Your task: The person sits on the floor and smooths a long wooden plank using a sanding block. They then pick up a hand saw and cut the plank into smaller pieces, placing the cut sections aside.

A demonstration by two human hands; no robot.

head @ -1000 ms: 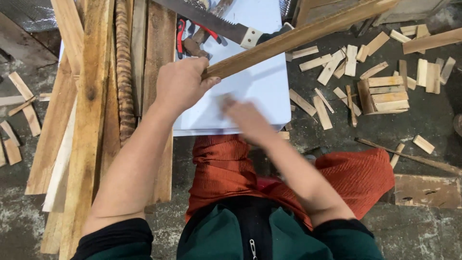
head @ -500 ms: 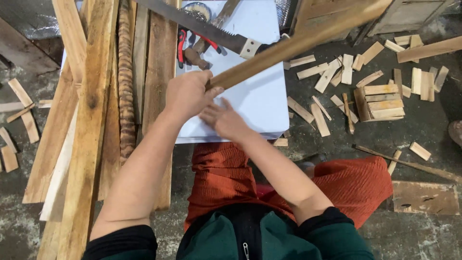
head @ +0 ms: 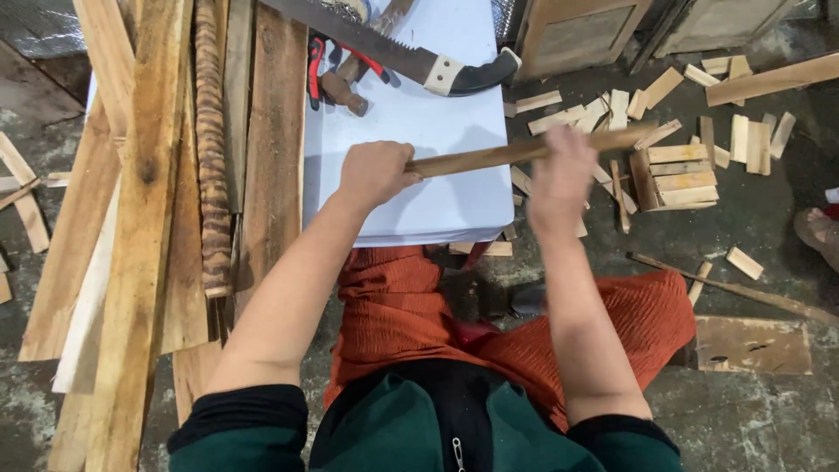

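Between my two sets of fingers: one wooden stick (head: 524, 151), level above the white bench (head: 411, 192). Left hand (head: 374, 172) clenched around its near end; right hand (head: 559, 179) blurred, grip uncertain. Beyond my fingers: handsaw (head: 393, 48), hammer (head: 345, 87). Rightward: offcut blocks (head: 673, 170) on the floor.

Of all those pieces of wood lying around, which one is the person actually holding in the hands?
The long thin wooden strip across the white board. Both hands grip it, left hand and right hand; the other pieces lie untouched.
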